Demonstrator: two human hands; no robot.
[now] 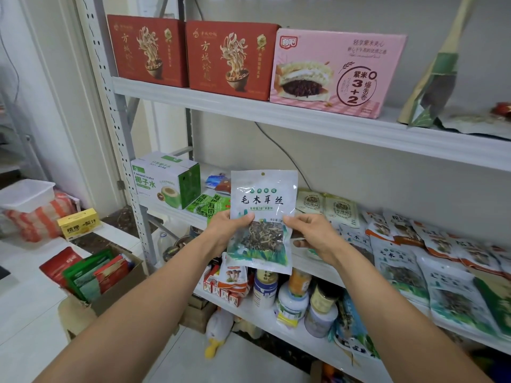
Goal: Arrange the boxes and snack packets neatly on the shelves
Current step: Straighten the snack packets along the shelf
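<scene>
Placement looks like the step in hand. The packet of dark dried strips is held up, label to the camera, in front of the middle shelf and, as far as I can judge, clear of it.

The left grip pinches the packet's left edge about halfway up, with the thumb on the front. The right grip does the same at the right edge, its fingers curled behind. So the packet stands upright between the two grips. Its printed top rises toward 12 o'clock above the thumbs, and its clear window and bottom seal hang toward 6 o'clock between the wrists.

Packets of the same white-and-green kind lie overlapped on the middle shelf at 3 to 4 o'clock from the held one, so that row seems its natural home. To do this well:

- Carry it across level.
- Turn it to match its neighbours' facing.
- Lay it in line with their lower edges rather than dropping it on top askew.
- Keep the pinch light, since the contents look brittle.

The coconut water box and the green seaweed packets, at 9 to 10 o'clock, are best left alone.
</scene>
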